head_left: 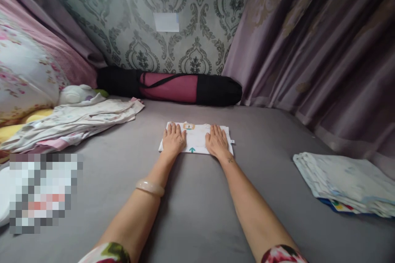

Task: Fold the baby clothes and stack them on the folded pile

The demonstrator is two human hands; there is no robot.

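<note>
A white cloth (196, 139) with small printed figures and a green arrow lies folded into a flat rectangle on the grey sheet (197, 213). My left hand (174, 139) rests flat on its left part, fingers stretched away from me. On its right part lies my right hand (217, 141), palm down, with the fingers extended. Between the two hands the middle of the cloth shows. A small white tag sticks out at the cloth's right edge. A pale bangle circles my left forearm.
Folded pale cloths (345, 181) are stacked at the right. Loose garments (92, 119) and a plush toy (77, 93) lie at the left, above a pixelated area. A black and maroon long bag (169, 87) lies along the patterned wall, beside purple curtains (293, 41).
</note>
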